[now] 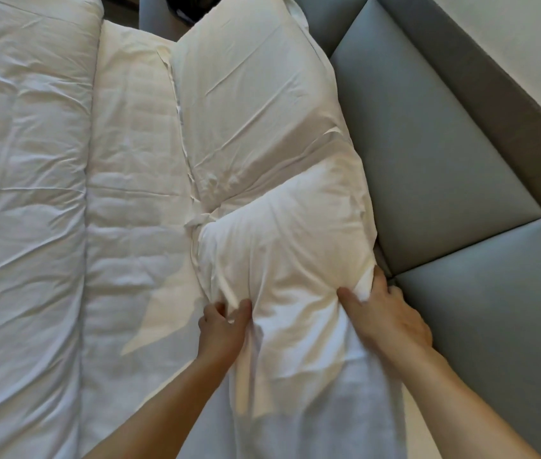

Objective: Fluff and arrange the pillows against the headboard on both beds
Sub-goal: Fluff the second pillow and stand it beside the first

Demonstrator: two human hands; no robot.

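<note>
A white pillow (289, 246) lies on the bed next to the grey padded headboard (434, 154). Its far end overlaps a second white pillow (249, 94) that rests further along the headboard. My left hand (224, 329) pinches a fold of the near pillow's cover on its bed side. My right hand (385, 313) grips the pillow's edge on the headboard side, thumb pressed into the fabric. The pillow's near end is bunched between both hands.
A white duvet (21, 193) is folded back along the left. The white sheet (133, 180) shows between duvet and pillows. A beige wall (534, 54) rises behind the headboard. Something dark (179, 8) sits beyond the far pillow.
</note>
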